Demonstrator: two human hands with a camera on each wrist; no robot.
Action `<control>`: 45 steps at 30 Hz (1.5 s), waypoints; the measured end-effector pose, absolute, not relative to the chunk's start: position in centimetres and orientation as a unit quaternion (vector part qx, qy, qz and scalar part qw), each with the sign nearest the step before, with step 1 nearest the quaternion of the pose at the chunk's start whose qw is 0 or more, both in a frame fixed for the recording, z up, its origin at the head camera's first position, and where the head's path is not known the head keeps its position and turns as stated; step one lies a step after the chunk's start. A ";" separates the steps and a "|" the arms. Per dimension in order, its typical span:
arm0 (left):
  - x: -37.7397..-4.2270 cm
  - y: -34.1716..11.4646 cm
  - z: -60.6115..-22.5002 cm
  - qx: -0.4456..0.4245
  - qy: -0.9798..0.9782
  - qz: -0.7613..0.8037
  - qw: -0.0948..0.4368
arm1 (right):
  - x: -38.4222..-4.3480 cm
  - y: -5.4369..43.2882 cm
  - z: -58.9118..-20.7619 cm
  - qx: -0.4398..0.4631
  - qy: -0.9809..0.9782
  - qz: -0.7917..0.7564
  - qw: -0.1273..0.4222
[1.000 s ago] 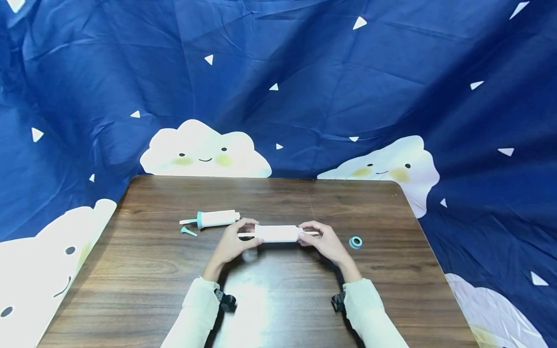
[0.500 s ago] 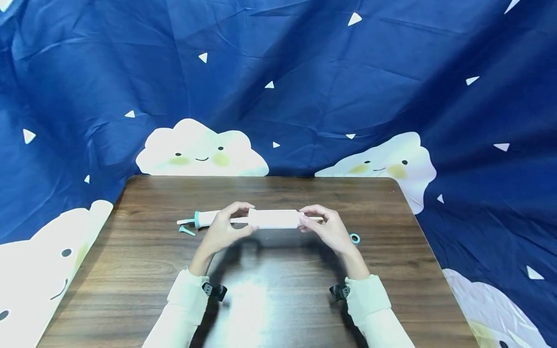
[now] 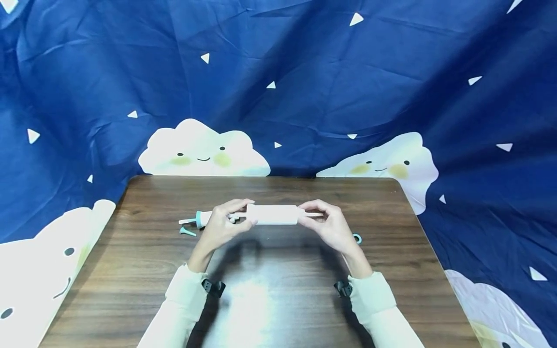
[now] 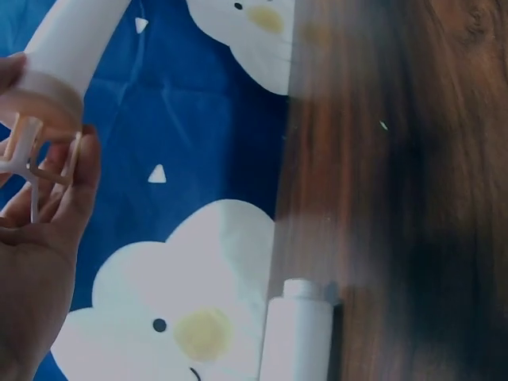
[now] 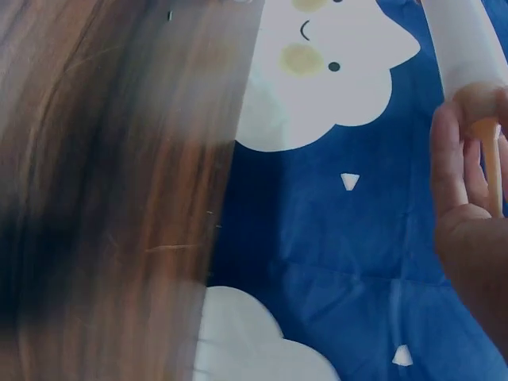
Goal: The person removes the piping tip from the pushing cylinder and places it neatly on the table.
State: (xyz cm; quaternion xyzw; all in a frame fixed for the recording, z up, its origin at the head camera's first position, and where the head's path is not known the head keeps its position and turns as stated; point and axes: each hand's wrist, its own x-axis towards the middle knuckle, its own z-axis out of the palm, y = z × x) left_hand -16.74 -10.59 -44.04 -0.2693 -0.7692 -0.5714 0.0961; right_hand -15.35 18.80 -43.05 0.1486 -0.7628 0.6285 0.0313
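Observation:
A white syringe-like tube [image 3: 273,215] is held level above the table between both hands. My left hand [image 3: 219,227] grips its left end, where a ribbed white rod [image 4: 33,159] sticks out, as the left wrist view shows. At the other end, the fingers of my right hand [image 3: 334,231] pinch the rim around a thin stem [image 5: 490,163]. Behind my left hand, partly covered by it, lies a second white tube [image 3: 206,218] with a teal collar and a thin white rod. A small teal cone-shaped nozzle [image 3: 188,232] rests just in front of that one.
On the right, a teal ring [image 3: 357,238] lies on the brown wooden table [image 3: 278,270], close to my right wrist. Dark wrist cameras are strapped at both sleeves. Past the table's far edge hangs a blue cloth [image 3: 304,106] with printed clouds.
Both hands have lifted the white tube up and away from near the table, farther forward. My left hand now overlaps the second tube; my right forearm partly covers the teal ring.

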 end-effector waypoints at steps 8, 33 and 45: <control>-15.8 -10.4 -41.4 -0.281 -0.758 -0.577 0.121 | -15.0 18.7 -42.4 0.170 -0.720 0.671 0.044; -17.2 -10.9 -44.7 -0.280 -0.746 -0.590 0.126 | -15.1 18.8 -42.0 0.144 -0.725 0.674 -0.015; -17.2 -11.0 -45.0 -0.279 -0.749 -0.588 0.126 | -15.2 18.7 -42.1 0.137 -0.726 0.674 -0.005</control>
